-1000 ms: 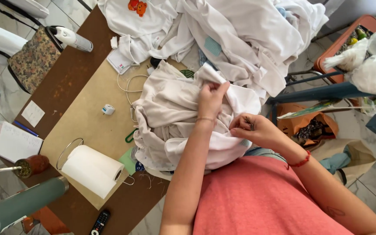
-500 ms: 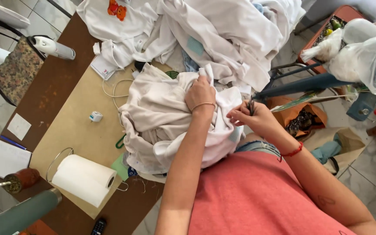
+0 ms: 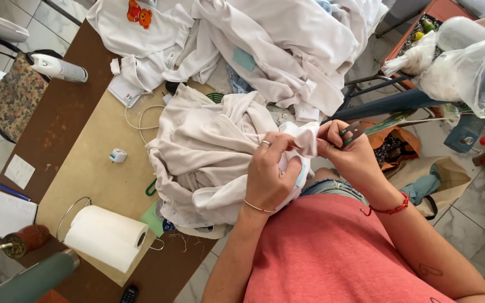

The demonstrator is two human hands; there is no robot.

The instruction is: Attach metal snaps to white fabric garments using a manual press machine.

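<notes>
White cloth (image 3: 214, 151) is now bunched nearer the person, the left hand (image 3: 273, 174) pinching its edge while the right hand (image 3: 349, 148) has closed on small snips (image 3: 357, 130).

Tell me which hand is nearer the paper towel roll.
Left. The left hand grips the white garment on the side toward the paper towel roll; the right hand, holding small snips, is farther across.

Small sewing or garment workshop, home-style. White garments (image 3: 287, 39) piled on a brown desk (image 3: 57, 118), snips (image 3: 355, 130) in use, paper towel roll (image 3: 108, 235), notebook (image 3: 1, 213), tiled floor (image 3: 23, 28), bags of stuff (image 3: 467, 67) alongside.
</notes>
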